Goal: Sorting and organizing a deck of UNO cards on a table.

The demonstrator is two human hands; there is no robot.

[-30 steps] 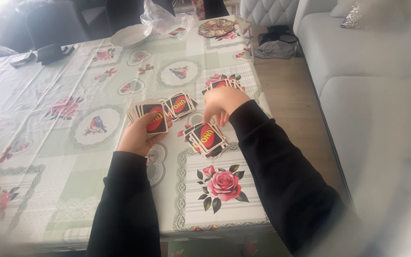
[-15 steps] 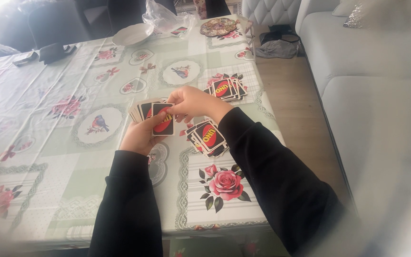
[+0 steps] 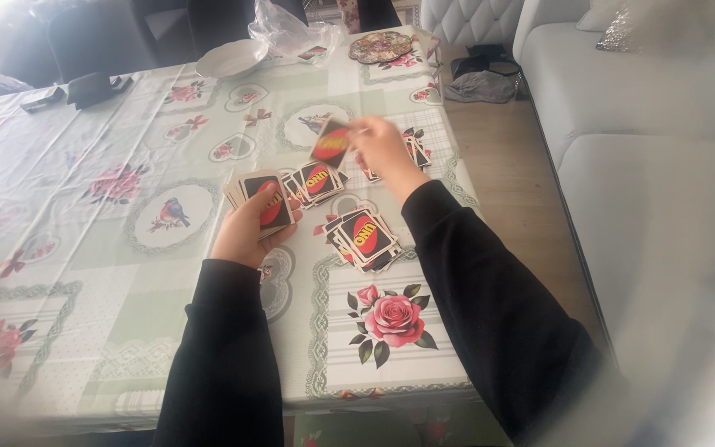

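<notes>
The left hand (image 3: pixel 250 228) grips the deck (image 3: pixel 262 199), its fingers clenched around it, while the right hand (image 3: pixel 382 145) pinches a single card (image 3: pixel 330 142) above the counter (image 3: pixel 84 273). Three small piles already lie face down: one near (image 3: pixel 362 238), one in the middle (image 3: pixel 316 180), one far (image 3: pixel 414 153). Much of the deck looks undealt.

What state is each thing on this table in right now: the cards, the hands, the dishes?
left hand: shut on a deck of cards, backs up
deck of cards: held above the table
right hand: pinching a single card, raised
single card: in the air, tilted, blurred
middle pile: face down, fanned loosely
near pile: face down, untidy
far pile: partly hidden behind the right hand
white bowl: upright
plastic bag: crumpled
</notes>
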